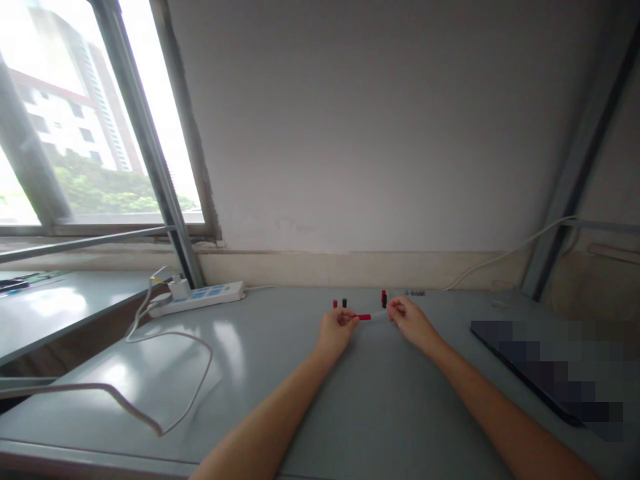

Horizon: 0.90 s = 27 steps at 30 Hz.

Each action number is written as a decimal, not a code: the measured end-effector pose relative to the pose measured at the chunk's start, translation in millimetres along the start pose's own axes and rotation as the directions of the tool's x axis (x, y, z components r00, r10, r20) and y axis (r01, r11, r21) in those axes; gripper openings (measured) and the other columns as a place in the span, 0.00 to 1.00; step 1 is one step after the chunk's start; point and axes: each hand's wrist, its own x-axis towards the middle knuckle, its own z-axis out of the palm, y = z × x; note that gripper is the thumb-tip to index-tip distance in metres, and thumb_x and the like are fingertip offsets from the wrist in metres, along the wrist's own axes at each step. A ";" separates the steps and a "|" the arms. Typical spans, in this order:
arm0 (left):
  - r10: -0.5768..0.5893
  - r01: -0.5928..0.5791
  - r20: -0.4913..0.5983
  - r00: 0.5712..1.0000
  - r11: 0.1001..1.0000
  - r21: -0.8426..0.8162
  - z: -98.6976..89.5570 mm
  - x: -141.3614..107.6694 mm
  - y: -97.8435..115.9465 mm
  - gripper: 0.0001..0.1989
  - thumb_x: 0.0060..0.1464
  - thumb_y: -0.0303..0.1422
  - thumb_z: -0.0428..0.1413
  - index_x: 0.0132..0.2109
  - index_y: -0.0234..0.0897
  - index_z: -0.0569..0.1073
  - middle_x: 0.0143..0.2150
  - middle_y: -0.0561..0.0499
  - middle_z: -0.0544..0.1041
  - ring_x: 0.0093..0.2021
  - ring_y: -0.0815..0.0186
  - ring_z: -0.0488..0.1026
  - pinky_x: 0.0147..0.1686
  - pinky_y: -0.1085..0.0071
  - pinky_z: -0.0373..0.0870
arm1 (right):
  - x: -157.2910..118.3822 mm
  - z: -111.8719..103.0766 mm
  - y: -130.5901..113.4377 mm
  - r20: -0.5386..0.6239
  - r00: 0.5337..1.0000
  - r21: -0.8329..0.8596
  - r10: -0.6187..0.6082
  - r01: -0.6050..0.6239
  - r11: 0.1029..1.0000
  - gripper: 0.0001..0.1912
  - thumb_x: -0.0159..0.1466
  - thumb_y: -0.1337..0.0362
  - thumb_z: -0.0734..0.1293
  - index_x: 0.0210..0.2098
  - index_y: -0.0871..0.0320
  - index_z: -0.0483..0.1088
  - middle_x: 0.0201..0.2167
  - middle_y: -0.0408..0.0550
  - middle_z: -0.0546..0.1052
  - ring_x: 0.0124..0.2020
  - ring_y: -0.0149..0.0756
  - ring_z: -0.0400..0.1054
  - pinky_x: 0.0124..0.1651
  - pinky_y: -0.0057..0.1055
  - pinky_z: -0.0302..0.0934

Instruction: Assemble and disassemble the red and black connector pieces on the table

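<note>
Above the far part of the grey desk, my left hand pinches a short red stick-like piece, perhaps part of a marker pen. A pale, see-through length runs from its right end toward my right hand, whose fingers are closed at the far end. Whether the red and pale parts join is too blurred to tell. Just behind my left hand stand a small red cylinder and a small black cylinder. Near my right fingertips is a red and black pair.
Several tiny grey pieces lie by the wall. A white power strip with a plug sits at back left, its white cable looping over the desk. A dark flat object, partly pixelated, lies right. Metal posts frame the desk.
</note>
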 end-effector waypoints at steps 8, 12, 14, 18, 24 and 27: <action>-0.159 0.169 0.072 0.985 0.971 -0.171 -1.2 -7.1 15.3 0.03 0.40 0.27 0.57 0.27 0.31 0.71 0.20 0.53 0.71 0.20 0.75 0.63 0.23 0.78 0.58 | -4.7 -0.2 -8.1 0.072 0.979 0.203 0.189 -0.200 0.959 0.04 0.53 0.64 0.59 0.25 0.57 0.59 0.17 0.39 0.65 0.17 0.25 0.56 0.22 0.24 0.51; -0.157 0.185 0.139 0.978 0.958 -0.218 1.0 -10.9 19.0 0.02 0.40 0.26 0.57 0.26 0.32 0.70 0.22 0.52 0.73 0.20 0.75 0.63 0.21 0.79 0.57 | -10.8 5.3 -15.1 0.209 0.959 0.263 0.194 -0.246 0.933 0.05 0.52 0.62 0.61 0.26 0.58 0.60 0.19 0.40 0.67 0.18 0.24 0.58 0.22 0.23 0.51; -0.156 0.185 0.142 0.978 0.958 -0.220 1.8 -11.8 19.1 0.02 0.39 0.25 0.57 0.26 0.32 0.70 0.22 0.52 0.73 0.19 0.75 0.63 0.21 0.79 0.57 | -12.1 7.5 -16.8 0.231 0.952 0.258 0.201 -0.259 0.931 0.05 0.52 0.62 0.61 0.26 0.58 0.60 0.19 0.40 0.68 0.18 0.24 0.58 0.22 0.23 0.51; -0.159 0.186 0.131 0.978 0.955 -0.230 2.0 -11.3 19.2 0.02 0.39 0.25 0.57 0.25 0.32 0.70 0.21 0.53 0.73 0.19 0.75 0.63 0.21 0.78 0.58 | -11.2 8.4 -14.7 0.249 0.951 0.220 0.182 -0.238 0.946 0.04 0.53 0.64 0.61 0.27 0.58 0.60 0.20 0.40 0.68 0.18 0.24 0.58 0.23 0.23 0.52; -0.153 0.165 0.067 0.986 0.954 -0.249 0.9 -8.0 20.4 0.01 0.40 0.25 0.55 0.26 0.33 0.70 0.19 0.54 0.71 0.18 0.75 0.63 0.21 0.78 0.58 | -12.2 11.4 -9.2 0.229 0.972 0.056 -0.049 0.037 0.998 0.05 0.50 0.69 0.64 0.26 0.58 0.61 0.23 0.41 0.68 0.25 0.27 0.62 0.30 0.25 0.57; -0.133 0.144 0.061 0.989 0.958 -0.247 1.2 -7.0 18.1 0.01 0.40 0.26 0.55 0.26 0.33 0.70 0.18 0.55 0.70 0.18 0.75 0.62 0.20 0.79 0.58 | -14.8 14.4 -12.6 0.241 0.965 -0.121 -0.103 0.135 0.983 0.04 0.51 0.72 0.62 0.26 0.58 0.63 0.23 0.42 0.69 0.25 0.28 0.62 0.30 0.25 0.56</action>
